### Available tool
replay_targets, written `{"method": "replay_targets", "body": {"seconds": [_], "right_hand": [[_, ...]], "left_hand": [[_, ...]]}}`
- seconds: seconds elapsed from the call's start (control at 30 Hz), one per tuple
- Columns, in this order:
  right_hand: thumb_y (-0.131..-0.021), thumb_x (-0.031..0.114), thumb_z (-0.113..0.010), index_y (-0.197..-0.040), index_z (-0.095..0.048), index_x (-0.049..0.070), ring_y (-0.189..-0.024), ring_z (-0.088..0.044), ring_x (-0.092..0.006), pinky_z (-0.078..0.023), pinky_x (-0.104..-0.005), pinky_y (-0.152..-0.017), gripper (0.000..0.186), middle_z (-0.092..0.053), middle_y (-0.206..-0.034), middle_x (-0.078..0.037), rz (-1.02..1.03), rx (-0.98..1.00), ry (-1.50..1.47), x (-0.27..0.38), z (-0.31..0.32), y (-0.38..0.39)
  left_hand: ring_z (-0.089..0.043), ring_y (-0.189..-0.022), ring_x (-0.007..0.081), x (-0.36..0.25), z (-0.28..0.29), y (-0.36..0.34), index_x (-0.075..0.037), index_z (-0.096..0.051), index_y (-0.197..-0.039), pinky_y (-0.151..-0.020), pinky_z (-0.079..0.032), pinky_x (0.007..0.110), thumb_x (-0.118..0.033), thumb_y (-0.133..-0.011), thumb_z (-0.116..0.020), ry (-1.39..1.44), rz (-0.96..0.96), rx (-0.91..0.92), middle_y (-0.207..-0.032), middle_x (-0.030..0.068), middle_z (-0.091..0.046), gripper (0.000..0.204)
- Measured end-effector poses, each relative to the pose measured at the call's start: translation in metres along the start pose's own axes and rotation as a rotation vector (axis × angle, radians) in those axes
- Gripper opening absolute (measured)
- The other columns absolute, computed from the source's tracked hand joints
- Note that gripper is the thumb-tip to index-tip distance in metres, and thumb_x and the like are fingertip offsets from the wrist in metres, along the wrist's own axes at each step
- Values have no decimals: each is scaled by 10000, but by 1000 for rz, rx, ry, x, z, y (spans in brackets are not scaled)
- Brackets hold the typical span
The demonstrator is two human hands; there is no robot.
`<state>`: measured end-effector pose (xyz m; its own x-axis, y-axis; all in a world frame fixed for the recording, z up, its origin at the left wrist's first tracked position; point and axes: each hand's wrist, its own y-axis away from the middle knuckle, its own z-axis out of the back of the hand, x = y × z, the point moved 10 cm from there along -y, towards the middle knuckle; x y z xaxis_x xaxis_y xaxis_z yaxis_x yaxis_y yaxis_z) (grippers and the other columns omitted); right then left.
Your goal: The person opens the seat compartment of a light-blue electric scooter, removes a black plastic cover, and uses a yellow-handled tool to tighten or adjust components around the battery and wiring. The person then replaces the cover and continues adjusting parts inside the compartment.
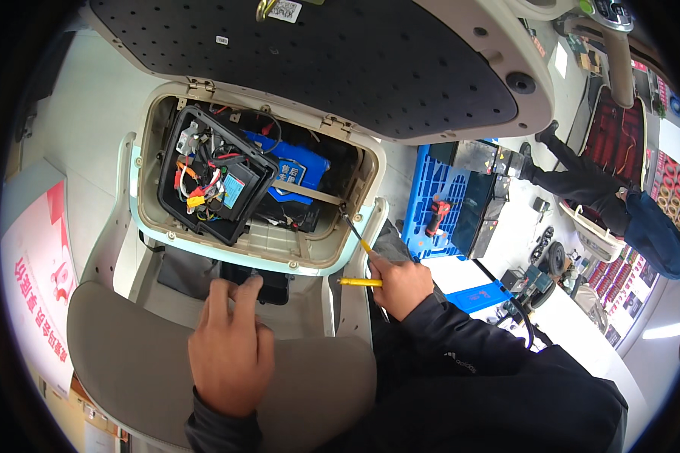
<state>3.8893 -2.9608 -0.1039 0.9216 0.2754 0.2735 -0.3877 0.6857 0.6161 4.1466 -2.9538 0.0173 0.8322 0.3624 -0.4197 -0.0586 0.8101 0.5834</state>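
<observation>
Black jacket (499, 396) sat nearest; right hand (406, 288) gripped a yellow tool (366, 246), left hand (230, 355) half-curled. Keeping the shaft (352, 227) straight probably helped.

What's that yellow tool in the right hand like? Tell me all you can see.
The yellow tool looks like a T-handled driver: a yellow bar juts left from the closed right hand, while a slim shaft, yellow then dark, slants up-left to the open compartment's right side. The grip hides its middle; tip contact is unclear.

Beige compartment (326, 243), black wire-filled tray (258, 187) inside, blue pack (312, 164) alongside
</observation>
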Motion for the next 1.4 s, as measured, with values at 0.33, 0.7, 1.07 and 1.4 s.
{"method": "replay_targets", "body": {"seconds": [0.33, 0.7, 1.07, 1.4], "right_hand": [[-884, 196, -713, -1269, -740, 96, -579, -696, -313, -534, -440, -529, 399, -708, -698, -97, 30, 88, 155, 20, -4, -13], [-850, 182, -713, -983, -769, 181, -638, -697, -369, -534, -506, -591, 144, -675, -655, -136, 14, 99, 67, -8, 27, -45], [-862, 203, -720, -1339, -707, 115, -618, -711, -355, -553, -447, -567, 485, -697, -692, -145, 143, 258, 185, 7, 1, -30], [-1086, 226, -550, -1461, -605, 79, -502, -502, -214, -432, -406, -514, 406, -576, -677, -31, -616, 56, -1363, -14, -83, 2]], "left_hand": [[-665, -903, 385, -8, -22, 1, -58, -639, -1269, -706, -538, 490, -52, -916, -623, 104, 0, 95, -1043, 156, -597, 354], [-672, -779, 411, 9, -37, -5, -68, -639, -1147, -667, -530, 509, -75, -940, -610, 100, 39, 154, -965, 146, -652, 209], [-695, -792, 403, 18, -83, -13, -77, -640, -1136, -690, -537, 491, -93, -965, -612, 255, 92, 272, -960, 159, -722, 174], [-649, -1140, 340, 32, -194, -57, -154, -611, -1404, -873, -573, 441, -73, -915, -694, 268, -78, 80, -1292, 111, -650, 502]]}}
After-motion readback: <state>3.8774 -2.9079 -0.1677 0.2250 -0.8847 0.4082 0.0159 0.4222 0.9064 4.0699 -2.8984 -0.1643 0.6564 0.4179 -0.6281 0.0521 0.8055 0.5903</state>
